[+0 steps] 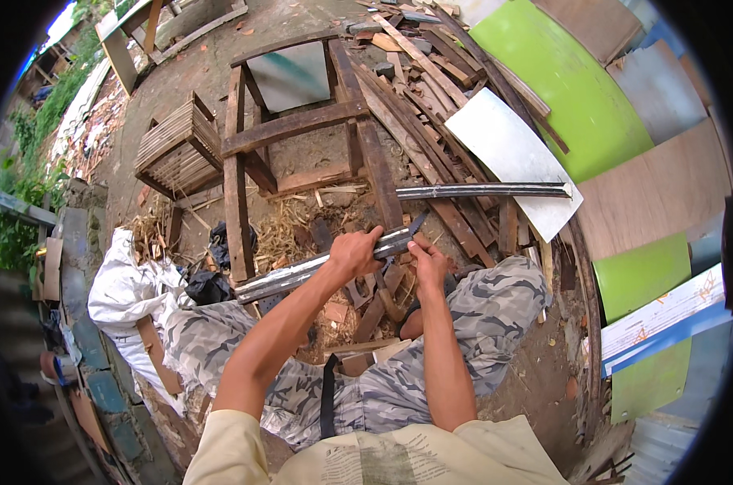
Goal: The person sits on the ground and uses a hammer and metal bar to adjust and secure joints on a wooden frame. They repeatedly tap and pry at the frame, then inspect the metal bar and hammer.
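A long black-and-silver strip (pixel 290 277) lies slantwise over my lap, its right end near the leg of a wooden frame (pixel 294 128). My left hand (pixel 357 252) is closed round it close to that end. Just to the right, my right hand (pixel 428 263) pinches a small dark pointed blade (pixel 417 224) against the strip's end; its handle is hidden in the fingers. A second, similar strip (pixel 484 191) rests farther off, between the frame and a white sheet (pixel 508 153).
Wooden planks (pixel 431 89) are heaped at the far right, beside green panels (pixel 568 89) and plywood (pixel 657 190). A slatted wooden crate (pixel 176 149) stands at the left. White sacking (pixel 132 283) and black plastic (pixel 209 287) lie by my left knee. Shavings and offcuts cover the ground ahead.
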Demonstrator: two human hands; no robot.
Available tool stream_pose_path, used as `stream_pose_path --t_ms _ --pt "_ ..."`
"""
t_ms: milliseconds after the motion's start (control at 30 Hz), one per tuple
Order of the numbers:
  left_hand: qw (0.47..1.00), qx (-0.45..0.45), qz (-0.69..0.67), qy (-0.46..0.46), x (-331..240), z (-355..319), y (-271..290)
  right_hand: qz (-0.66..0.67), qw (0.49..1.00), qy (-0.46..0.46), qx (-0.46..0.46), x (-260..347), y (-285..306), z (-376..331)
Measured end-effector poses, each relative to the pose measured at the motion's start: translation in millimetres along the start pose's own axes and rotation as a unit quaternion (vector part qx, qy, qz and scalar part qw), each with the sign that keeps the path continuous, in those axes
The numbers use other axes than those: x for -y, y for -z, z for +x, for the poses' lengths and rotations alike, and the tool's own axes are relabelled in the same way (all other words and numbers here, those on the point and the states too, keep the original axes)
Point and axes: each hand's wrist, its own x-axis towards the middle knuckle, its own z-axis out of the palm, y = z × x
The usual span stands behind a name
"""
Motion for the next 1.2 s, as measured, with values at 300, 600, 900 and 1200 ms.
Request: stream_pose_path --t_ms 300,600,900,1200 --pt "0.999 0.029 0.014 -0.021 4 6 6 -0.081 0.996 0.0 0.028 -4 2 16" --pt "0.999 0.032 -0.022 -0.014 5 3 4 -0.124 0.984 0.119 0.043 -6 6 13" --pt "0.898 -0.199 -0.389 0.041 50 -48 56 -0.168 0.959 0.086 0.211 -3 -7 -37" --pt "0.665 -0.443 -0.596 0.074 97 -112 93 -0.438 0.76 0.04 0.479 -40 -22 -69"
